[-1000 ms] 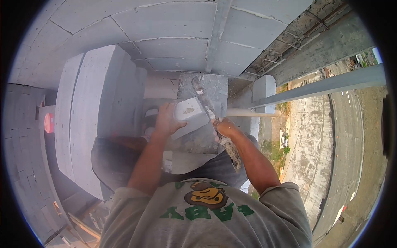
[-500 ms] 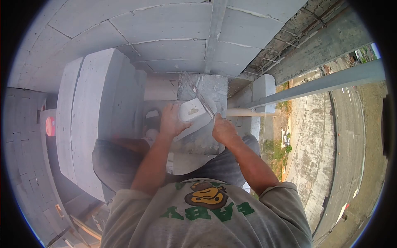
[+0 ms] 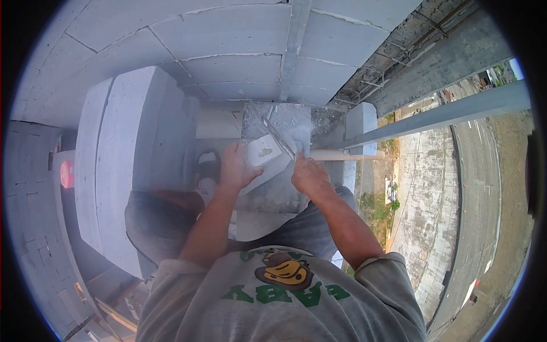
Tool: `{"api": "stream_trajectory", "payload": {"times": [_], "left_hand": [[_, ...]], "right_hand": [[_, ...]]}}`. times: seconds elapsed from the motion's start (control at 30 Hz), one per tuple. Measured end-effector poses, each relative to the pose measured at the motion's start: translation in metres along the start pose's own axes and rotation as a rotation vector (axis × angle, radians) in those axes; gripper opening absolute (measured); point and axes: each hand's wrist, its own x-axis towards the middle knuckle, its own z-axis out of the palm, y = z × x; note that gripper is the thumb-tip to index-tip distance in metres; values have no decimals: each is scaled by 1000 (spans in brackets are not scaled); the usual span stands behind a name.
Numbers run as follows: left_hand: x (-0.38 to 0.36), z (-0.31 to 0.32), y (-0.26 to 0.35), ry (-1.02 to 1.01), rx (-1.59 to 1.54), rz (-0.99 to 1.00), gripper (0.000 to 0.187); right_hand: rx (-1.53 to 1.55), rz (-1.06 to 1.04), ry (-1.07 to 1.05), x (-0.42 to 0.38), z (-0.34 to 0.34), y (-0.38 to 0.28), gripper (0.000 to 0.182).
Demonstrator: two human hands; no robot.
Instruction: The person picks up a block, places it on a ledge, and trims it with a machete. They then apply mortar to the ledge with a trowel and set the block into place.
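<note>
A small pale block (image 3: 264, 152) stands tilted at the centre, with dust on the dark slab (image 3: 307, 122) behind and under it. My left hand (image 3: 236, 167) grips the block's left side, thumb on its near face. My right hand (image 3: 311, 178) is closed round the near end of a long thin metal blade (image 3: 277, 135). This blade runs away and to the left along the block's right side. Its handle is hidden inside my right hand.
Large pale blocks (image 3: 128, 165) are stacked on the left. A block wall (image 3: 239, 34) rises in front. On the right, a metal bar (image 3: 444, 115) crosses an open edge, with ground far below. A pinkish-red object (image 3: 67, 174) lies far left.
The blade and my right hand have shifted very slightly against the block. My left hand keeps its grip. The whole view has moved a little.
</note>
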Motion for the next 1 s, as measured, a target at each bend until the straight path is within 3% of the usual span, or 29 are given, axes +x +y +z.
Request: {"api": "stream_trajectory", "payload": {"times": [0.1,0.17,0.3,0.37,0.47,0.6,0.7,0.83,1.0], "left_hand": [[1,1,-1,36,-7,28,85],[0,3,-2,46,-8,26,85],[1,6,-4,51,17,25,84],[4,2,-2,55,22,47,84],[-7,3,1,-1,10,-22,84],[1,1,3,43,2,4,81],[-5,-1,6,43,8,3,77],[-4,-1,7,34,24,-4,77],[-4,3,1,27,29,10,80]], "right_hand": [[-8,-8,16,-5,-49,-14,40],[147,17,223,-12,-64,-27,41],[169,74,190,-8,-21,-24,38],[-23,5,34,1,15,-3,33],[-111,-53,-15,9,-15,6,29],[-60,35,70,-2,-68,-17,27],[157,67,211,-3,-65,-27,26],[32,39,36,4,10,0,27],[-25,61,-65,23,-13,23,29]]}}
